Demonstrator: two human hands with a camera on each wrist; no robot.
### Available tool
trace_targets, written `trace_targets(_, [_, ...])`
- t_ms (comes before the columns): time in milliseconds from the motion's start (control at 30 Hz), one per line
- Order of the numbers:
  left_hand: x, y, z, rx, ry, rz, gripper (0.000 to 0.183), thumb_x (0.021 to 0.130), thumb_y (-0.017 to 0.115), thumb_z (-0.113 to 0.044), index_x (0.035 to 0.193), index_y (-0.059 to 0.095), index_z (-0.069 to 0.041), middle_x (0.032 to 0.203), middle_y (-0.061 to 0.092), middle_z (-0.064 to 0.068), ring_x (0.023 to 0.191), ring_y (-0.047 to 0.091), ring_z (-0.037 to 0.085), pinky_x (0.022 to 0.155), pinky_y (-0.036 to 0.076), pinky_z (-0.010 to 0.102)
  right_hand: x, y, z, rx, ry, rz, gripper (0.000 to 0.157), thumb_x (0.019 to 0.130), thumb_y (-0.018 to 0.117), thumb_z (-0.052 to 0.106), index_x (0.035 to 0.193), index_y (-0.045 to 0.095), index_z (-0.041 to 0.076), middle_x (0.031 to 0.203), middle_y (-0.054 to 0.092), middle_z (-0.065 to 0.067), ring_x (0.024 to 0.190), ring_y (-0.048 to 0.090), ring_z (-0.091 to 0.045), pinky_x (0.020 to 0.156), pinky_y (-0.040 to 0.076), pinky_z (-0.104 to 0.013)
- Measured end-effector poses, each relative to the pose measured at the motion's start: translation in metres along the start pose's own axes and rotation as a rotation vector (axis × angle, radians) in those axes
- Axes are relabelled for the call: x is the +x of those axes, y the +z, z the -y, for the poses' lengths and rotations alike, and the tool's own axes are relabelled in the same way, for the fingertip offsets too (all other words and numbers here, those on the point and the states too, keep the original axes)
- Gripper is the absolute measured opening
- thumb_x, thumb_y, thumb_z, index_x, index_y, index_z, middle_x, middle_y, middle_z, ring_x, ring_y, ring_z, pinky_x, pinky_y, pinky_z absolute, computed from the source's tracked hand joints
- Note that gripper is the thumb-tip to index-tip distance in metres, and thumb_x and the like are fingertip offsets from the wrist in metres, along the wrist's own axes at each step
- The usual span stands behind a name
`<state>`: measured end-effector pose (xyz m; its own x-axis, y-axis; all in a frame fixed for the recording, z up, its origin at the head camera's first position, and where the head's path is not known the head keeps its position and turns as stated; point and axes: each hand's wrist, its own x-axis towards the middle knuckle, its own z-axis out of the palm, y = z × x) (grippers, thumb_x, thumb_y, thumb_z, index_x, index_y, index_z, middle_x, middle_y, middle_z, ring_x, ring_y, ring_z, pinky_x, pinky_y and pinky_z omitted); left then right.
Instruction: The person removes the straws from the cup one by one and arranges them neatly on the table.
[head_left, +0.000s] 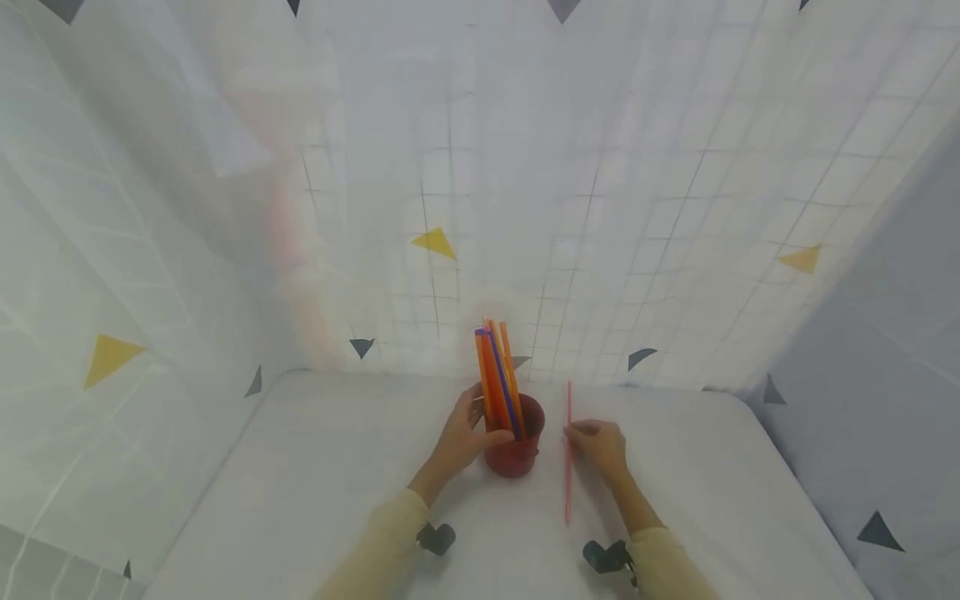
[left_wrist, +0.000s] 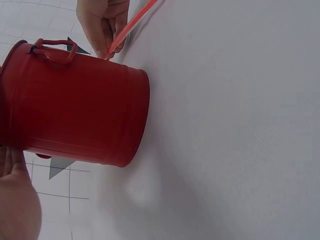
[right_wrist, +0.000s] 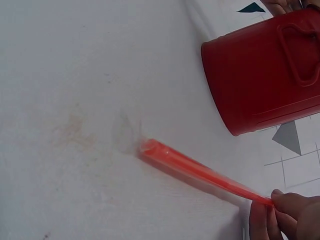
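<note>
A small red metal bucket (head_left: pixel 512 460) with side handles stands upright on the white table. Inside it, a bunch of orange and purple drinking straws (head_left: pixel 497 367) leans to the left. My left hand (head_left: pixel 463 433) grips the bucket at its upper left, the thumb across the front near the rim and the straws; part of its fingers is hidden behind them. To the right of the bucket, my right hand (head_left: pixel 600 443) pinches a single pinkish-red straw (right_wrist: pixel 195 170) between thumb and fingers. That straw lies along the tabletop or just above it; I cannot tell which.
The white table (head_left: pixel 337 467) has rounded far corners. Behind it hangs a pale sheet (head_left: pixel 525 167) with grid lines and yellow and grey triangles, and similar sheets close off both sides. Faint brownish stains (right_wrist: pixel 75 130) mark the tabletop in the right wrist view.
</note>
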<state>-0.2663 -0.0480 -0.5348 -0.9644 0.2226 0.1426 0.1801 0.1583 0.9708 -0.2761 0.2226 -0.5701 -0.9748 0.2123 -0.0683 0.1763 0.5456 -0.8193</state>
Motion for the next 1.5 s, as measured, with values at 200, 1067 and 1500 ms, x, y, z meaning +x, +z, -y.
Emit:
trace_targets(200, [0.0024,-0.0004,0.0016,0.001,-0.005,0.005,0.092,0.076,0.084,-0.033,0.150,0.030,-0.027,0.149,0.037,-0.009,0.133,0.042,0.013,0.111,0.035,0.038,-0.0026,0.0018,0.0012,-0.028,-0.039,-0.009,0.032,0.088,0.072,0.027,0.106,0.072,0.001,0.097,0.073,-0.012,0.089,0.067,-0.026,0.080,0.056,-0.042])
trace_targets(1067, [0.0010,-0.0009,0.0003,-0.003,-0.010,0.003,0.094,0.076,0.085,-0.031,0.151,0.029,-0.024,0.151,0.036,-0.006,0.134,0.042,0.014,0.111,0.034,0.036,-0.0014,0.0058,-0.0048,-0.094,-0.103,-0.026,0.023,0.084,0.076,0.020,0.095,0.074,0.000,0.085,0.072,-0.008,0.083,0.067,-0.024,0.076,0.057,-0.042])
trace_targets(1500, [0.0019,-0.0003,0.0024,-0.001,-0.025,-0.001,0.095,0.075,0.085,-0.033,0.151,0.029,-0.024,0.151,0.036,-0.005,0.134,0.042,0.015,0.111,0.034,0.037,0.0002,0.0013,0.0034,-0.062,-0.131,-0.038,0.026,0.086,0.075,0.028,0.094,0.075,0.003,0.076,0.071,-0.003,0.068,0.064,-0.016,0.062,0.055,-0.030])
